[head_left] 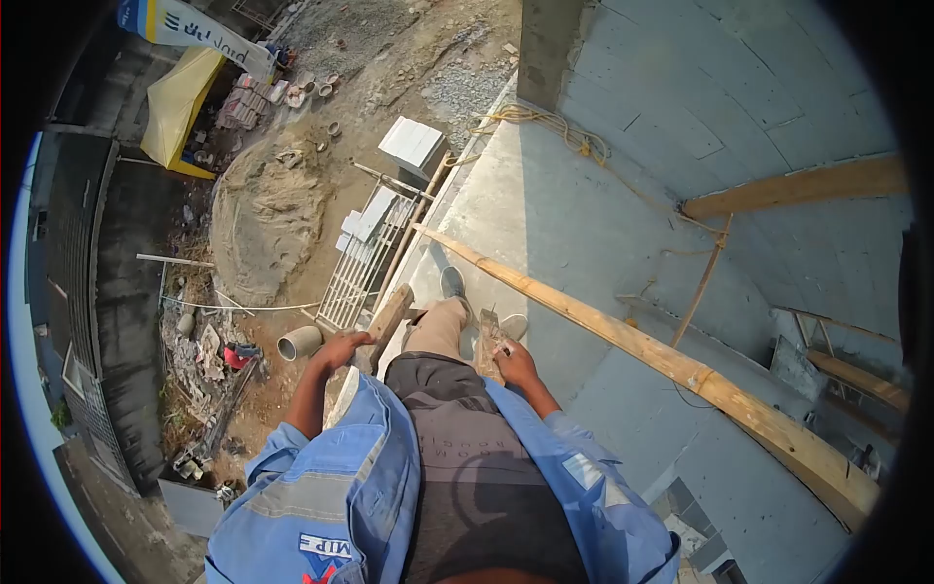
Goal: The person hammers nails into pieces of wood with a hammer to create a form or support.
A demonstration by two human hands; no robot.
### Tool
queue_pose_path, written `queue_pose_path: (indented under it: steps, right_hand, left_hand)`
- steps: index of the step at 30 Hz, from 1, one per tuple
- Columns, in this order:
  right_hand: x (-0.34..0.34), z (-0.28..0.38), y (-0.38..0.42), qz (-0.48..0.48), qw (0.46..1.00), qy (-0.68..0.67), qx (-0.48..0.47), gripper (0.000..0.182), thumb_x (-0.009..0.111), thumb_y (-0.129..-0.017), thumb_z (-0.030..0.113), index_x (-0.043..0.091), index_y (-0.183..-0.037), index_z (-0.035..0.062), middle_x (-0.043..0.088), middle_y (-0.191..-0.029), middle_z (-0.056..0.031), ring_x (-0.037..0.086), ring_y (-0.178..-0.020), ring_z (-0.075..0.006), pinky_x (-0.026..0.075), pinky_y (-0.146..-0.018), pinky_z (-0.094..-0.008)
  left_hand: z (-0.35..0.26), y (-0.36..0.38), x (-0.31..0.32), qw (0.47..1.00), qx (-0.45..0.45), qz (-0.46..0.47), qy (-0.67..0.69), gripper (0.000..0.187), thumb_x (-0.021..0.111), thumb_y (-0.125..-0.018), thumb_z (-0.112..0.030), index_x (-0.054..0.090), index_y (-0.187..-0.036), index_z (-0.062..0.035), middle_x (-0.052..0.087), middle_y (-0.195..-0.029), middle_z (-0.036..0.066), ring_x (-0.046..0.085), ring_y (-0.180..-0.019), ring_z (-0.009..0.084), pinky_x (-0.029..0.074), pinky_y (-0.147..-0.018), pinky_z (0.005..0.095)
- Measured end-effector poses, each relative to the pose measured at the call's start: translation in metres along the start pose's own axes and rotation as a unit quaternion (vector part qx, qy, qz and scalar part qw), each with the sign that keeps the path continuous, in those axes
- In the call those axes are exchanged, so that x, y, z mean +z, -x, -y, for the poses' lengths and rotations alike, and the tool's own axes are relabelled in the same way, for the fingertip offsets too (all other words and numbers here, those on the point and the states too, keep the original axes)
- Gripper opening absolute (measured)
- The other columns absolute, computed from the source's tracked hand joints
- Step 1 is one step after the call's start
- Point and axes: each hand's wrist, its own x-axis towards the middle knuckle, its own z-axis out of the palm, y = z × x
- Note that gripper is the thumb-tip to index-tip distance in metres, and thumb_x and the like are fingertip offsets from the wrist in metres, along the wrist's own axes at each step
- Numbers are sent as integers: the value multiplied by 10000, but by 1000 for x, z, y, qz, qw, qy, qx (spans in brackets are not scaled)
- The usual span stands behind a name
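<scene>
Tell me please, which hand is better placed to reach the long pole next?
Probably the right hand: nearer the pole, though seemingly holding a board. The left hand is farther, at some wood.

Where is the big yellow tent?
In the head view, the yellow tent is at the upper left, just below the white banner, near the sand pile.

One head-worn camera gives the single view; it looks forward and steeply down, along the blue jacket (321, 467), which is very near, past the left hand (345, 348) and the right hand (517, 364), toward the shoes (452, 282); the sand heap (263, 219) is far below; the wide lens leaves dark, rounded edges
</scene>
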Motion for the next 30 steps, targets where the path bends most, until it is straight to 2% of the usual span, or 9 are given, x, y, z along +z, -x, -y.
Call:
queue_pose_path:
  steps: [1, 4, 9, 11, 13, 15, 21, 26, 30]
  right_hand:
    - [5, 6, -8, 15, 1000, 10, -3, 257, 609, -876, 284, 634, -972, 47, 647, -1024, -203, 611, -989, -377, 472, -870, -433]
    - [14, 25, -38, 78, 994, 72, -17, 353, 612, -898, 347, 621, -1055, 31, 617, -1079, -253, 595, -1040, -396, 464, -895, -448]
    - [28, 100, -66, 190, 965, 176, -33, 863, 717, -757, 598, 512, -1230, -93, 540, -1191, -370, 532, -1167, -467, 447, -1009, -436]
    - [32, 128, -76, 230, 949, 218, 4, 848, 705, -767, 594, 511, -1261, -68, 528, -1243, -319, 533, -1167, -462, 449, -1002, -455]
    - [37, 150, -99, 247, 933, 263, 19, 835, 693, -777, 590, 509, -1292, -42, 517, -1295, -268, 534, -1166, -457, 451, -994, -475]
    - [41, 155, -116, 268, 913, 305, 35, 919, 791, -669, 543, 469, -1240, -100, 569, -1189, -362, 581, -1120, -461, 512, -923, -446]
    - [32, 172, -148, 258, 936, 237, 28, 580, 782, -718, 360, 583, -1102, -26, 676, -1024, -257, 661, -994, -354, 511, -841, -428]
    - [18, 189, -175, 172, 962, 209, -34, 327, 752, -792, 243, 623, -989, 16, 694, -946, -154, 656, -868, -232, 514, -763, -363]
    - [-13, 182, -199, 167, 982, 86, -30, 195, 698, -850, 201, 608, -921, 43, 635, -846, -69, 588, -799, -163, 481, -753, -344]
  left_hand:
    - [-4, 13, 0, 981, -129, -28, 143, 402, 558, -891, -383, 688, -1163, -117, 682, -1051, 111, 636, -947, 260, 497, -806, 407]
    - [27, 15, 12, 940, -103, -67, 319, 422, 599, -891, -350, 659, -1169, -39, 684, -991, 84, 650, -902, 208, 521, -771, 375]
    - [49, -4, 0, 853, -44, -93, 512, 409, 627, -916, -350, 623, -1137, -6, 674, -989, 102, 669, -826, 197, 536, -770, 322]
    - [61, -11, -17, 834, -10, -14, 551, 476, 607, -944, -341, 574, -1263, 11, 665, -1124, 101, 644, -1009, 201, 494, -902, 336]
    - [43, -7, -37, 752, 14, -53, 656, 506, 607, -939, -317, 524, -1302, 26, 644, -1165, 127, 636, -1036, 225, 488, -938, 372]
    - [40, -10, -58, 681, 61, -32, 729, 547, 559, -948, -323, 479, -1340, 51, 643, -1135, 141, 626, -1039, 244, 472, -971, 405]
    - [37, -30, -103, 509, 239, 100, 821, 601, 404, -954, -335, 418, -1357, 110, 661, -917, 124, 646, -881, 245, 477, -955, 448]
    - [44, -41, -100, 461, 279, 88, 838, 615, 451, -952, -391, 470, -1294, 120, 644, -809, 83, 628, -767, 224, 493, -886, 435]
    - [62, -37, -82, 546, 210, -13, 811, 709, 530, -943, -549, 512, -1243, 93, 612, -764, 65, 613, -747, 211, 505, -874, 420]
